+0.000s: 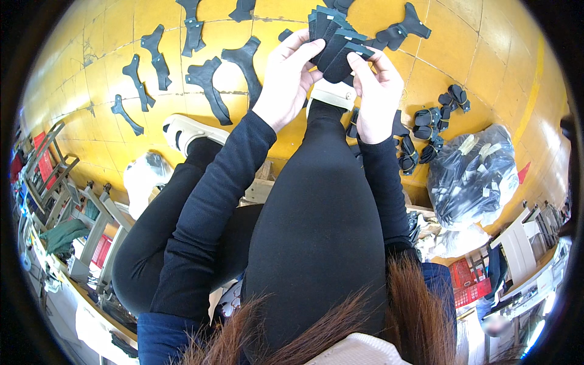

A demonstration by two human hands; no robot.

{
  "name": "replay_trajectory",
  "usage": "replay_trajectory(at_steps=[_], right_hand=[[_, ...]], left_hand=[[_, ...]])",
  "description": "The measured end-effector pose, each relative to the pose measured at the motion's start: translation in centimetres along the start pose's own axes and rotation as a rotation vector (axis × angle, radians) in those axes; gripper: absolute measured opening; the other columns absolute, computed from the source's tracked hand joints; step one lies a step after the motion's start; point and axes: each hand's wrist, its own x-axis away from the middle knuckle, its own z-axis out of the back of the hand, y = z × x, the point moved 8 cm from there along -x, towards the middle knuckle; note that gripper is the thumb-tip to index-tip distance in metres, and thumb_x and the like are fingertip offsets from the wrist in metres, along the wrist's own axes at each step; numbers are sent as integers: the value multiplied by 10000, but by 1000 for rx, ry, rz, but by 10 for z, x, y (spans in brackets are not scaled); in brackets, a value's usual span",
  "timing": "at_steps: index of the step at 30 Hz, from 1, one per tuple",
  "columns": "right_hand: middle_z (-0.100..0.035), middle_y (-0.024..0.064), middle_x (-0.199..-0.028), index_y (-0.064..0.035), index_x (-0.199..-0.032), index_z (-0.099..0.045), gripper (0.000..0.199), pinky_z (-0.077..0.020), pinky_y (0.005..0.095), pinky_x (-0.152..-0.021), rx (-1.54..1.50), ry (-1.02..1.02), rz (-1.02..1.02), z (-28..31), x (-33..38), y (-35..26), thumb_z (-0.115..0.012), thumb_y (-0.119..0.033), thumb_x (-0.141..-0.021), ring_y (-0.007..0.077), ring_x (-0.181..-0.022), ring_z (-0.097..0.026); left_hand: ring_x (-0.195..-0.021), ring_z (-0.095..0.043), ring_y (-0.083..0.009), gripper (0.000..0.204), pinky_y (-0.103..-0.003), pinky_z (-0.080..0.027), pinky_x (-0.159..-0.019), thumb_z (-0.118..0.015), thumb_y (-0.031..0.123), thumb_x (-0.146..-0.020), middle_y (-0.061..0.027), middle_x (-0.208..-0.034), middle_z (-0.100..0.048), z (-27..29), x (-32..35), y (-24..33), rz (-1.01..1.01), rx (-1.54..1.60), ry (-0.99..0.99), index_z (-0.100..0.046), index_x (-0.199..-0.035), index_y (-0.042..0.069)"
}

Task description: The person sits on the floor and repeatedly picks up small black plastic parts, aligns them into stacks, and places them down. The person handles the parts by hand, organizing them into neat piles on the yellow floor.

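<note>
A fanned stack of black fabric pieces (333,58) is held up between my two hands, above my cream clog (333,92). Small pale tags show along the upper ends of the pieces. My left hand (286,82) grips the stack's left side, thumb on top. On its right side my right hand (374,91) pinches the pieces between thumb and fingers. My palms hide what lies beneath the stack. Just beyond the left hand, a Y-shaped black fabric piece (244,64) lies flat on the yellow floor.
More black pieces (157,61) are spread on the floor at the left. Banded black bundles (427,121) lie at the right, beside a clear plastic bag (473,176) full of dark items. A white bag (146,176) sits at the left, near a wooden frame (100,228).
</note>
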Motion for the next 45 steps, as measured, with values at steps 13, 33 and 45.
replay_trajectory(at_steps=[13,33,45], right_hand=[[-604,0,-902,-17,-1130,-560,287,-419,146,-539,-232,48,8,3,1,3,-621,-51,-852,8,-630,-545],[-622,-11,-847,-34,-1063,-604,205,-402,142,-554,-166,37,-41,-7,2,0,-618,-63,-860,8,-654,-543],[-643,36,-944,9,-1141,-586,337,-470,178,-652,-191,32,-60,-4,2,2,-670,-62,-822,59,-758,-599]], left_hand=[[-928,-626,-112,267,-251,-551,-750,-615,96,-881,-50,-1033,-640,-2,1,1,-29,-46,-19,-590,-1140,38],[-858,-642,-107,307,-231,-538,-730,-663,146,-864,-55,-989,-658,5,-1,3,-49,-189,20,-612,-1143,29],[-844,-655,-100,301,-208,-522,-735,-687,100,-838,-58,-974,-688,4,-1,6,-51,-250,30,-640,-1126,30]])
